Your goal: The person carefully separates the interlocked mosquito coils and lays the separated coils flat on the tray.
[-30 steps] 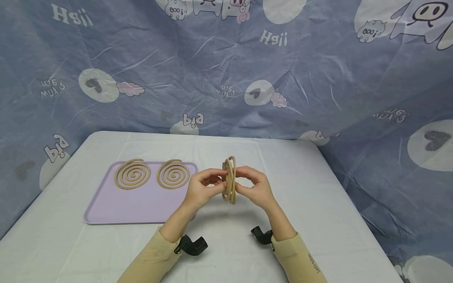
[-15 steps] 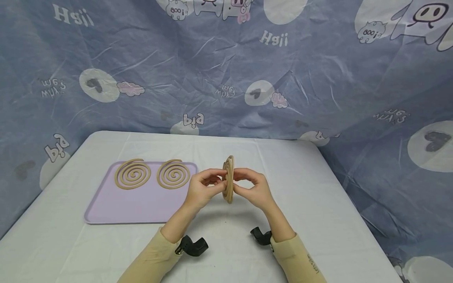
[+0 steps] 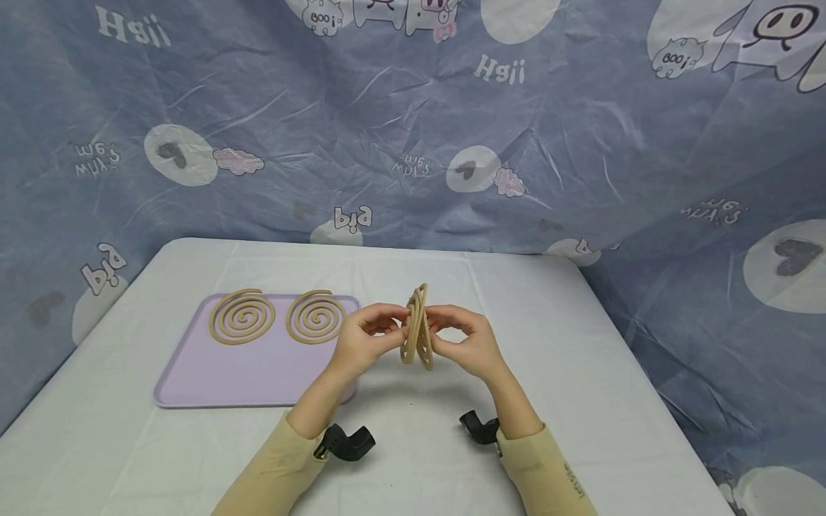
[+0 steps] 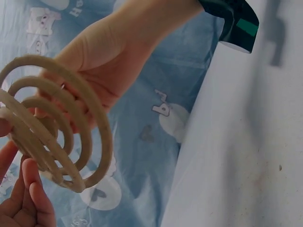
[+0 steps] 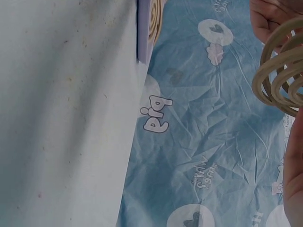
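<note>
Two tan mosquito coils are held upright, edge-on in the head view, over the middle of the table. My left hand point(image 3: 364, 344) pinches the left coil point(image 3: 409, 347) between thumb and fingers. From the other side, my right hand point(image 3: 470, 344) pinches the right coil point(image 3: 425, 350). The coils meet near the top and spread apart at the bottom, like a narrow upside-down V. In the left wrist view, the rings of the coils point(image 4: 105, 135) overlap, with fingers on both sides. Only part of the coils point(image 5: 265, 85) shows at the right edge of the right wrist view.
A lilac tray point(image 3: 219, 380) lies on the left of the white-covered table point(image 3: 568, 373). Two more mosquito coils lie flat along its back edge, a left one point(image 3: 241, 319) and a right one point(image 3: 316, 319). A blue printed curtain point(image 3: 413, 107) hangs behind and beside the table.
Half a second ago the two coils were pressed flat together; now their lower edges have come apart. My left hand has shifted slightly left. The coils on the tray have not moved.
</note>
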A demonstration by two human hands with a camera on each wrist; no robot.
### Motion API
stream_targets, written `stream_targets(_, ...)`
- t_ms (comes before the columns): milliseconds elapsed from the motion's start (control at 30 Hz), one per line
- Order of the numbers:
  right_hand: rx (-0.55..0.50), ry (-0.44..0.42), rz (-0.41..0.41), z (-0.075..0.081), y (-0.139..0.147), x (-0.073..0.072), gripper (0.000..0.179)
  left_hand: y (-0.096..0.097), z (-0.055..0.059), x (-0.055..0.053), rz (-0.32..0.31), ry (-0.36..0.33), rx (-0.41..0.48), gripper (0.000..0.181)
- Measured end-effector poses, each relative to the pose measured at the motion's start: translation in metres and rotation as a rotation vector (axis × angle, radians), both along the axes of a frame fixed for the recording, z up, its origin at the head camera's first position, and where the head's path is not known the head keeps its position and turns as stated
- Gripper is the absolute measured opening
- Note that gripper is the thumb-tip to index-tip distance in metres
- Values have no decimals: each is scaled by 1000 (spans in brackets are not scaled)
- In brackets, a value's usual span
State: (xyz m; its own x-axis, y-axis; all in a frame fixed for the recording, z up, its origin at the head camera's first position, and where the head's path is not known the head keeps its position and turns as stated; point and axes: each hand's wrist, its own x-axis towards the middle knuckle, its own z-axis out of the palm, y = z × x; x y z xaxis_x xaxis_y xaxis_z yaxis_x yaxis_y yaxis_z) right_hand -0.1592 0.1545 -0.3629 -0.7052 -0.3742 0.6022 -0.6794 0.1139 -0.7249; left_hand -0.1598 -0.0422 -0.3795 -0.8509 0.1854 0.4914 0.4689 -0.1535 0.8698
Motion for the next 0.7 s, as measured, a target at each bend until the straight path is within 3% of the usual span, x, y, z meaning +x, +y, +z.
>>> stream_targets(133, 49, 6, 40, 12, 1, 6, 30, -6, 1, -2, -45, 3, -75, 22)
stream_targets(300, 122, 21, 98, 17, 8, 6, 31, -16, -2, -8, -125, 65, -150, 22)
stream_targets(500, 139, 3, 126, 19, 12, 5, 31, -23, -2, -10, -186, 85, -141, 22)
stream_targets(700, 107, 44, 141, 20, 10, 7, 34, -23, 0, -10, -195, 119, -128, 23)
